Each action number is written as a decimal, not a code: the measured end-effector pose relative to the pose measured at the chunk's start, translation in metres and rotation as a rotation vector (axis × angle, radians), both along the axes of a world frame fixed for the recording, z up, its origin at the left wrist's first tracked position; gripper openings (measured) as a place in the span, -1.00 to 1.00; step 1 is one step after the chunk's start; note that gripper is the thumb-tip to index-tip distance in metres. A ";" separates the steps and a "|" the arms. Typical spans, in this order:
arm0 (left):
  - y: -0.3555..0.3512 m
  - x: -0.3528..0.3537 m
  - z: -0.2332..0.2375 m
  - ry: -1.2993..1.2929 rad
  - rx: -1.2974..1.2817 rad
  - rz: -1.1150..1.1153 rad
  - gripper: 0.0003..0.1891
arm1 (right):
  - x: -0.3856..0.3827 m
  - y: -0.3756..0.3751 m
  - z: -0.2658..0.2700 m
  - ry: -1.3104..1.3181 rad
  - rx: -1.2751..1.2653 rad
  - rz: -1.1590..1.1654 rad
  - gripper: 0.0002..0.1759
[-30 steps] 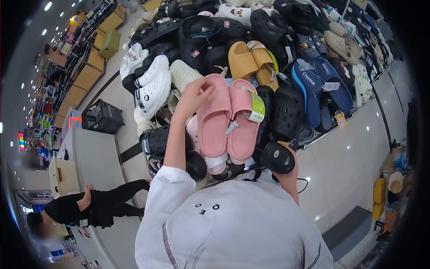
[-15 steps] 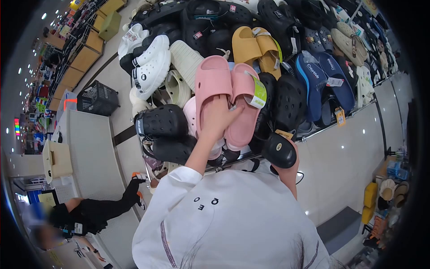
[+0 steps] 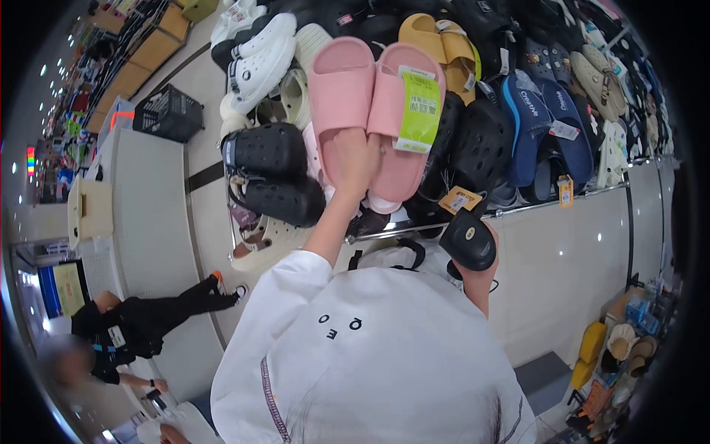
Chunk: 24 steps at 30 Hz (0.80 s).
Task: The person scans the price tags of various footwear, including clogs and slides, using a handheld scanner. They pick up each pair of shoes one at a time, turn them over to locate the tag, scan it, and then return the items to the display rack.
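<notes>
A pair of pink slides [image 3: 342, 92] lies on top of the shoe pile, toes away from me. My left hand [image 3: 355, 159] is closed on them, its fingers tucked under the straps. A green printed label [image 3: 418, 111] on the right slide's strap faces up. My right hand [image 3: 482, 275] grips a black handheld device that looks like a barcode scanner [image 3: 469, 238], low at the rack's front edge. The scanner head is apart from the slides. Beside it hangs an orange-brown tag [image 3: 458, 200]. Most of my right fingers are hidden behind the scanner.
Black clogs [image 3: 275, 174], white clogs [image 3: 262, 63], yellow slides [image 3: 440, 48] and navy slides [image 3: 543, 129] surround the pair. A metal rail [image 3: 562, 200] edges the rack. A person in black [image 3: 140, 322] is beyond a counter [image 3: 151, 192]. A black basket [image 3: 168, 112] stands farther off.
The pink slides have tilted up toward me under my left hand, and their label now shows more fully. My right hand holds the scanner at nearly the same place. The view has shifted slightly.
</notes>
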<state>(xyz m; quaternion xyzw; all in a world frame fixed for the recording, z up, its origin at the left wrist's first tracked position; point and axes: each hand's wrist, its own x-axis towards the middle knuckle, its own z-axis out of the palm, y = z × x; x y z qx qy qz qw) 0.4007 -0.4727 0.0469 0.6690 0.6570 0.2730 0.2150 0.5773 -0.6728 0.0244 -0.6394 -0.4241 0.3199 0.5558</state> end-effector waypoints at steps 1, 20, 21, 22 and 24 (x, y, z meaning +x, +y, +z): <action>-0.010 -0.003 -0.004 -0.100 0.222 -0.002 -0.68 | 0.003 0.000 -0.001 -0.010 0.004 0.034 -0.25; -0.142 -0.008 -0.123 -0.512 0.658 0.741 -0.53 | 0.026 0.012 0.021 -0.171 0.047 0.333 -0.28; -0.138 -0.010 -0.120 -0.572 0.573 0.724 -0.55 | 0.027 0.013 0.021 -0.196 0.055 0.343 -0.28; -0.137 -0.011 -0.116 -0.629 0.482 0.706 -0.57 | 0.028 0.014 0.021 -0.196 0.053 0.346 -0.28; -0.140 -0.014 -0.127 -0.574 0.417 0.656 -0.59 | 0.031 0.013 0.015 -0.262 0.112 0.377 -0.28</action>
